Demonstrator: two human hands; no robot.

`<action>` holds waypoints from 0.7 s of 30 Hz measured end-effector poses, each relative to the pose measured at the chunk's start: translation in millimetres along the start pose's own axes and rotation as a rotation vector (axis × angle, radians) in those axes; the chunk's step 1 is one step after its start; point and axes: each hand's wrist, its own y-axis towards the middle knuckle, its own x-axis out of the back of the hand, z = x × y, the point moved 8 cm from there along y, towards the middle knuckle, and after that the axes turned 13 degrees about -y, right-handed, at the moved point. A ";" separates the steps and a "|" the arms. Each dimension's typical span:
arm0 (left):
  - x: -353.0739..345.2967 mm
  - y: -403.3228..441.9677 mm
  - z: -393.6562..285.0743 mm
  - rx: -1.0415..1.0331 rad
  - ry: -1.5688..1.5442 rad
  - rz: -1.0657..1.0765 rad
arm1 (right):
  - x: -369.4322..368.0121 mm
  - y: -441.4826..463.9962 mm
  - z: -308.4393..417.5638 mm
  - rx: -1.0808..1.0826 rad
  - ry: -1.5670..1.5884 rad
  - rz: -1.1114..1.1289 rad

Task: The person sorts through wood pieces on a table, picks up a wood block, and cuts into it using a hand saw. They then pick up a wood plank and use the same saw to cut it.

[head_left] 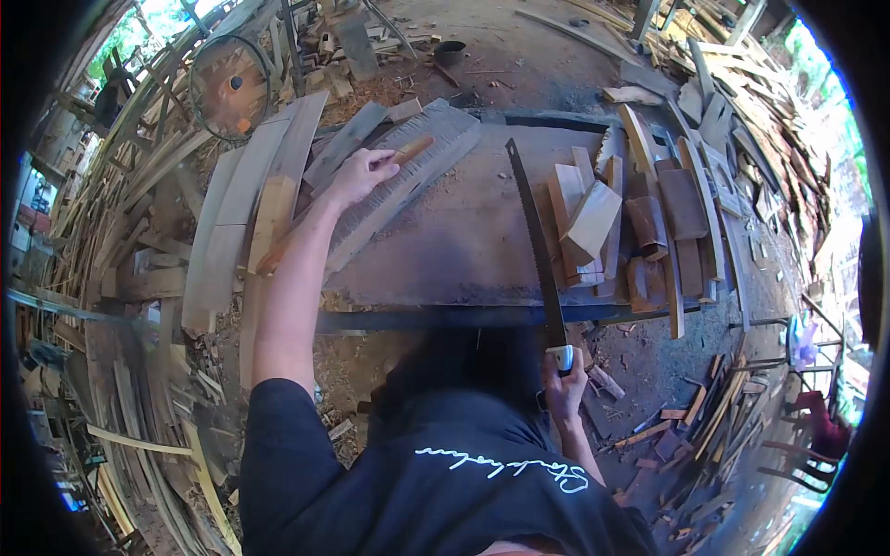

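My left hand (360,176) is closed on a small reddish-brown strip of wood (414,148), which sticks out past the fingertips. Beneath that hand lies a thick, weathered beam (408,190), set at a slant over the left part of the workbench (445,241). My right hand (564,382) grips the pale handle of a hand saw (530,218) near the front edge of the bench. The long dark blade points away from me, its tip over the bench top. The blade is apart from the strip in my left hand.
Cut wood blocks (593,221) and boards are piled at the bench's right end. Long planks (243,199) lean along its left side. A round fan (230,88) stands at the far left. Scrap wood (686,426) litters the ground, and a dark bowl (451,53) sits beyond the bench.
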 end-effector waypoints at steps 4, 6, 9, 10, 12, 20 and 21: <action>-9.6 -3.0 -1.0 -0.202 0.426 -0.288 | -2.8 14.4 21.4 0.033 -0.025 -0.063; -14.6 -12.9 -2.4 -0.185 0.545 -0.386 | -5.9 22.7 32.7 0.101 -0.060 -0.117; -14.1 -15.3 -0.3 -0.231 0.571 -0.453 | -14.0 31.4 35.6 0.070 -0.036 -0.092; -14.2 -15.2 2.9 -0.236 0.567 -0.451 | -14.5 32.6 39.2 0.083 -0.043 -0.106; -11.9 -14.9 10.7 -0.208 0.631 -0.481 | -17.2 34.8 39.7 0.088 -0.056 -0.103; -14.4 -21.6 -3.4 -0.238 0.623 -0.451 | -19.7 26.2 17.3 0.078 -0.073 -0.035; -16.1 -24.2 -2.7 -0.246 0.603 -0.460 | -15.4 22.2 15.2 0.078 -0.083 -0.037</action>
